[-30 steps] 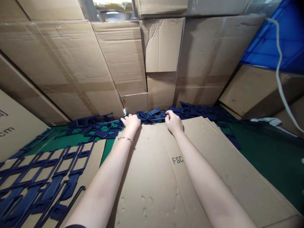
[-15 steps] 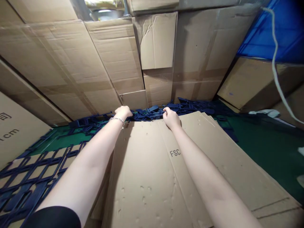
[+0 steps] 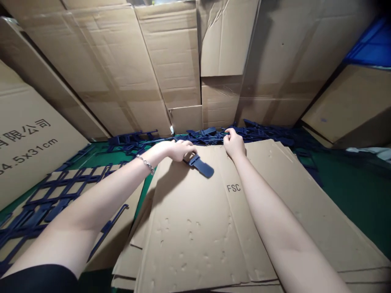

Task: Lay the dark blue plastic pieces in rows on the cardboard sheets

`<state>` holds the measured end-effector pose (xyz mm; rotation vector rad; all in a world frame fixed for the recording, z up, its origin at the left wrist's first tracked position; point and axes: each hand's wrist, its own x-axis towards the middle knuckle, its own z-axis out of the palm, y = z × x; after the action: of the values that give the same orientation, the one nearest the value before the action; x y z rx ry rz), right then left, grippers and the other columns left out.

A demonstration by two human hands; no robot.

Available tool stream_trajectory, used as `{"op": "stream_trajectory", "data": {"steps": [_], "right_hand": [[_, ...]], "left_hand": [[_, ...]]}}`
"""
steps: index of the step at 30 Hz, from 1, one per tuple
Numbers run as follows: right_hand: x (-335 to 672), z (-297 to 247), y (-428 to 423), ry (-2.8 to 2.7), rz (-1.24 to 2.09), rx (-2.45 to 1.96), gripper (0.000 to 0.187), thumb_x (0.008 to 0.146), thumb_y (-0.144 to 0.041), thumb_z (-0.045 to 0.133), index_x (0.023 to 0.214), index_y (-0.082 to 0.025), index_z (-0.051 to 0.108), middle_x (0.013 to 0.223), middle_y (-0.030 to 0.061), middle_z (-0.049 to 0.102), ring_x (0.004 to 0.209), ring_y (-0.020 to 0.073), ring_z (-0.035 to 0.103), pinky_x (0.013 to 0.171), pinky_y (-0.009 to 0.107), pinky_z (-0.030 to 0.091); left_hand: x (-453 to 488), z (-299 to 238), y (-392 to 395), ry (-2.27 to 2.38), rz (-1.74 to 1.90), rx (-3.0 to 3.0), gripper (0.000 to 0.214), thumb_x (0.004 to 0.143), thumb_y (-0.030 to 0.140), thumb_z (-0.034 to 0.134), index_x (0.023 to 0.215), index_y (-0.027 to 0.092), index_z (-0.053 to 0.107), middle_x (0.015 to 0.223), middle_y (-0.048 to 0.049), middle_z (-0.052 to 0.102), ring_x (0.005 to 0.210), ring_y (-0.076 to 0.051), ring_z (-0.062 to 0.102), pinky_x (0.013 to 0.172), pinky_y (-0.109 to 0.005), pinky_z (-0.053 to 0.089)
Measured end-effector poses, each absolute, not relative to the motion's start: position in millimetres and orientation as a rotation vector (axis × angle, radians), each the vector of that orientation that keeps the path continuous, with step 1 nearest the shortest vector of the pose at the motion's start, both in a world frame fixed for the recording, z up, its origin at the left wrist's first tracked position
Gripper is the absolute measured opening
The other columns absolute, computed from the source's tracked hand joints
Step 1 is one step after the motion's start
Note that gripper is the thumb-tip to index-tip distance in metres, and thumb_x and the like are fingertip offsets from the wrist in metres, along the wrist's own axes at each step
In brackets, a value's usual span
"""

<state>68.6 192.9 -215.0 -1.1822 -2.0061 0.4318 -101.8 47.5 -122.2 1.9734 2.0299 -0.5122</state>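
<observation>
My left hand (image 3: 181, 149) is closed around a dark blue plastic part (image 3: 202, 167); its flat, rounded tab sticks out over the cardboard. Beneath both arms lies a stack of flat cardboard sheets (image 3: 195, 219), the top one printed "FSC". At the far edge of the stack, my right hand (image 3: 234, 143) has its fingers curled beside a pile of similar dark blue parts (image 3: 259, 132). What those fingers grip, if anything, is hidden.
Dark blue frame-like parts (image 3: 58, 199) lie in rows on cardboard at the left. A wall of cardboard boxes (image 3: 116, 73) stands behind the pile. A printed carton (image 3: 33, 134) is at far left, and another box (image 3: 351, 106) with a blue bin (image 3: 372, 47) at right.
My left hand has come from the pile toward me over the cardboard, with a dark blue part now showing in it. My right hand stays near the stack's far edge. The view has shifted left.
</observation>
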Motion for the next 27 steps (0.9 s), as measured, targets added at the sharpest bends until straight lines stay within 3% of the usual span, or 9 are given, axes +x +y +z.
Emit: {"op": "stream_trajectory", "data": {"steps": [4,6,9,13,17,27], "right_hand": [[69.2,-217.2,194.2,-1.976,0.432,-1.179,0.027,0.083,-0.020,0.038,0.106,-0.021,0.053,0.083,0.0045,0.060,0.075,0.0206,0.054,0.060,0.027,0.033],[68.3,-219.2,195.8,-1.957,0.417,-1.183,0.027,0.082,-0.019,0.039,0.105,-0.021,0.053,0.085,0.0049,0.060,0.077,0.0210,0.054,0.061,0.028,0.034],[66.2,-221.9,197.7,-1.971,0.378,-1.171,0.026,0.081,-0.019,0.039,0.103,-0.021,0.054,0.088,0.0041,0.060,0.079,0.0211,0.055,0.061,0.028,0.034],[64.7,-222.7,196.5,-2.057,0.306,-1.140,0.026,0.082,-0.021,0.040,0.103,-0.023,0.054,0.098,0.0024,0.060,0.084,0.0213,0.055,0.063,0.029,0.035],[62.4,-222.9,194.3,-2.141,0.227,-1.124,0.025,0.082,-0.019,0.040,0.102,-0.020,0.055,0.102,0.0040,0.059,0.090,0.0216,0.054,0.069,0.030,0.037],[59.5,-228.3,204.8,-2.275,0.077,-1.086,0.025,0.082,-0.022,0.040,0.093,-0.018,0.062,0.097,0.0047,0.059,0.087,0.0216,0.053,0.068,0.030,0.035]], "left_hand": [[-94.4,-130.2,47.3,2.090,-0.326,1.841,0.073,0.064,0.004,0.034,0.124,0.044,0.034,0.145,0.0046,0.007,0.140,-0.021,0.004,0.120,-0.045,0.017],[-94.4,-134.3,47.3,2.198,-0.060,1.776,0.066,0.069,0.011,0.031,0.128,0.041,0.031,0.145,0.0033,0.009,0.139,-0.020,0.010,0.120,-0.042,0.018],[-95.5,-150.6,45.4,2.323,0.221,1.703,0.051,0.078,0.035,0.026,0.129,0.038,0.031,0.144,0.0011,0.016,0.137,-0.023,0.014,0.119,-0.050,0.016],[-96.3,-179.0,38.2,2.292,0.237,1.693,0.061,0.071,0.059,0.039,0.127,0.038,0.033,0.139,-0.0011,0.028,0.135,-0.027,0.017,0.116,-0.055,0.018],[-97.1,-193.7,26.7,2.236,0.363,1.733,0.062,0.073,0.062,0.033,0.131,0.042,0.021,0.142,0.0022,0.021,0.136,-0.024,0.014,0.117,-0.053,0.016],[-97.8,-196.7,18.4,2.162,0.468,1.690,0.058,0.074,0.054,0.037,0.129,0.043,0.025,0.143,0.0061,0.022,0.136,-0.022,0.015,0.119,-0.051,0.015]]}}
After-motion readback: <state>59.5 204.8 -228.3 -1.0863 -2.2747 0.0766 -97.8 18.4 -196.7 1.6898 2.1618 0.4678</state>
